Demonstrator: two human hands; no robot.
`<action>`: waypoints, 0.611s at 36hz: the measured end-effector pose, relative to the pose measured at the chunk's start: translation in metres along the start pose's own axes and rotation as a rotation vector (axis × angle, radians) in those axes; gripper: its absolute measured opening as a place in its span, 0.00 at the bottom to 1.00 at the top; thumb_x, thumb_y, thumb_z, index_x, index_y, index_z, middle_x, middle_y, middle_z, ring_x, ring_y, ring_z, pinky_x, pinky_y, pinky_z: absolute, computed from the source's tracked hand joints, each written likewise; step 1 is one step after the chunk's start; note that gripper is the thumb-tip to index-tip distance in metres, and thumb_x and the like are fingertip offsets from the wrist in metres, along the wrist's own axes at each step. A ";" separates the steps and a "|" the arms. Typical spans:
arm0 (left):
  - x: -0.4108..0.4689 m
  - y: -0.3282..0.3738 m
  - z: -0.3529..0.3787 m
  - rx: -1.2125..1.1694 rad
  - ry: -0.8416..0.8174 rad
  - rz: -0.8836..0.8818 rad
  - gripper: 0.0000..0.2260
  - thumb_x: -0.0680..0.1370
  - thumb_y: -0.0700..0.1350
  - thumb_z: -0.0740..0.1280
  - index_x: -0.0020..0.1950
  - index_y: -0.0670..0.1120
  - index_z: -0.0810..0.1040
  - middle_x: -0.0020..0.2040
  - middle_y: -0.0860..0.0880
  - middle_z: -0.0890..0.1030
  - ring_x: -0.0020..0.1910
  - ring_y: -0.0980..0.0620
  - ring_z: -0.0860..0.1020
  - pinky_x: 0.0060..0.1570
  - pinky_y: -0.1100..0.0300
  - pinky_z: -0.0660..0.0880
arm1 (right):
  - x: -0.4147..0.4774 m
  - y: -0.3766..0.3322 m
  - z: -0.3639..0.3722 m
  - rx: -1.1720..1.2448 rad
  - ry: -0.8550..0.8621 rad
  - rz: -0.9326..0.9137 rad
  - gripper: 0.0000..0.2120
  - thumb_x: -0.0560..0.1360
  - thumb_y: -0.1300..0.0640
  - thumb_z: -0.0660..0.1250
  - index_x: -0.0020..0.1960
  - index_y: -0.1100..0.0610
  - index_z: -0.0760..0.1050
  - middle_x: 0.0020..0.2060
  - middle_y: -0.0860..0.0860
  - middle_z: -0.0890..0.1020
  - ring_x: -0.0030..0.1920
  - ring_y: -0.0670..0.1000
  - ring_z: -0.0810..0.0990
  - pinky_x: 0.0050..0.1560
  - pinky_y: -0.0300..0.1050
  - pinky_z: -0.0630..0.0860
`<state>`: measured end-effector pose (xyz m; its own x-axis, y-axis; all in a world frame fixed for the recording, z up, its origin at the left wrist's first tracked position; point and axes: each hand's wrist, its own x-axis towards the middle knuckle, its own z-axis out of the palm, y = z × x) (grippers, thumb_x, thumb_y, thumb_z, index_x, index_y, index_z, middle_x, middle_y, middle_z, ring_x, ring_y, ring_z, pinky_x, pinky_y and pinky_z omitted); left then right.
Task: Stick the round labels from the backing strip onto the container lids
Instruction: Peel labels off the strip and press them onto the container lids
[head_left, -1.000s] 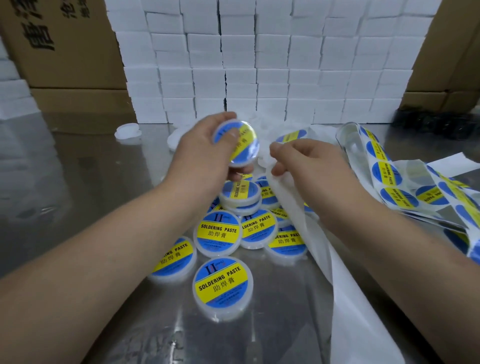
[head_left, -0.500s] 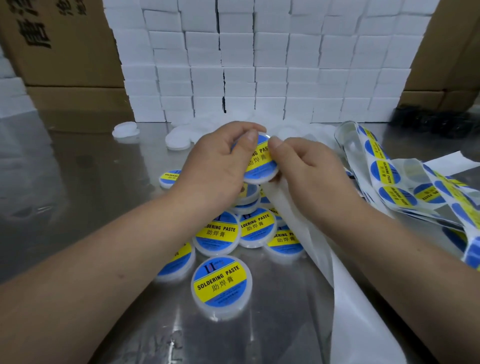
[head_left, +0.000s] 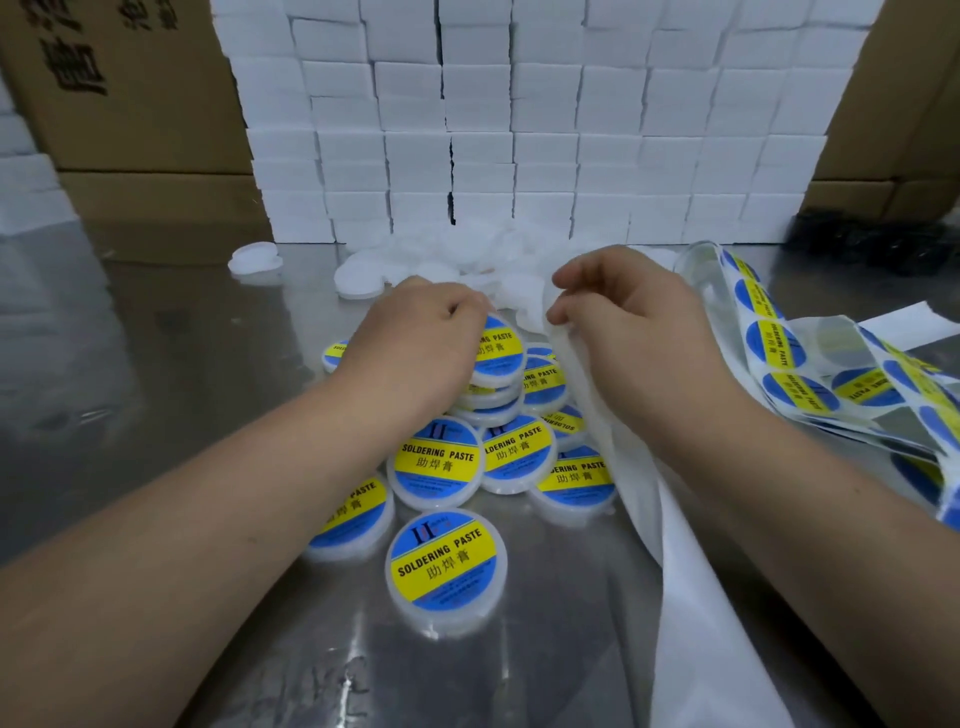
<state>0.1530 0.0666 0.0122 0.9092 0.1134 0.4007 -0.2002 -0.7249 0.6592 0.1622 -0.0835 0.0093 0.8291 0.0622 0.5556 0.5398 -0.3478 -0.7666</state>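
On the bench: brushed stainless-steel table (head_left: 171, 374), reflective, with faint scuffs. Along its far edge stands a wall of white rectangular blocks (head_left: 545, 119), matte, stacked in even courses. Brown cardboard cartons (head_left: 130, 88) with black print flank the wall on both sides.

The white translucent backing strip (head_left: 691, 597), glossy and limp, runs from the lower frame edge up to the right hand (head_left: 634, 322). This stretch is bare. To the right, further lengths lie in loose folds on the table and carry round labels (head_left: 774, 345) in rows. Each label is a blue disc with a yellow band and dark print.

At centre is a heap of shallow round translucent plastic containers (head_left: 436, 462), overlapping and partly stacked. Each visible lid bears one label, reading "SOLDERING PASTE" with Chinese characters below. One labelled container (head_left: 447, 566) sits apart at the front, flat on the table.

The left hand (head_left: 421, 343) is palm down, fingers curled over the rim of the topmost container (head_left: 498, 351), gripping it on the stack. Its label is flat and centred on the lid. The right hand has its fingers bent, pinching the strip's upper end just beside that container.

Plain white round lids (head_left: 255, 258) lie near the foot of the block wall.
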 end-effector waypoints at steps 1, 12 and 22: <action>0.001 -0.001 0.000 0.036 -0.028 -0.014 0.16 0.79 0.49 0.53 0.47 0.46 0.79 0.54 0.46 0.74 0.53 0.47 0.72 0.49 0.57 0.67 | -0.001 0.000 0.001 0.008 -0.020 -0.007 0.08 0.67 0.56 0.58 0.39 0.43 0.73 0.37 0.43 0.80 0.34 0.36 0.73 0.35 0.28 0.67; 0.000 -0.004 0.002 0.370 0.075 0.066 0.18 0.79 0.54 0.58 0.68 0.54 0.69 0.65 0.48 0.72 0.63 0.46 0.69 0.61 0.52 0.65 | -0.008 -0.008 0.002 -0.008 -0.033 -0.203 0.24 0.67 0.70 0.59 0.47 0.39 0.67 0.45 0.37 0.71 0.37 0.32 0.69 0.39 0.25 0.65; -0.009 0.012 0.002 -0.341 0.014 0.094 0.13 0.79 0.51 0.60 0.63 0.56 0.73 0.40 0.61 0.76 0.40 0.69 0.75 0.38 0.79 0.67 | -0.011 -0.014 -0.001 0.099 -0.148 -0.189 0.24 0.70 0.68 0.62 0.53 0.40 0.64 0.41 0.39 0.69 0.27 0.45 0.70 0.33 0.31 0.65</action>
<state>0.1436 0.0551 0.0154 0.8765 0.0676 0.4766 -0.3954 -0.4638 0.7928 0.1450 -0.0806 0.0142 0.7206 0.2563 0.6443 0.6927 -0.2246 -0.6854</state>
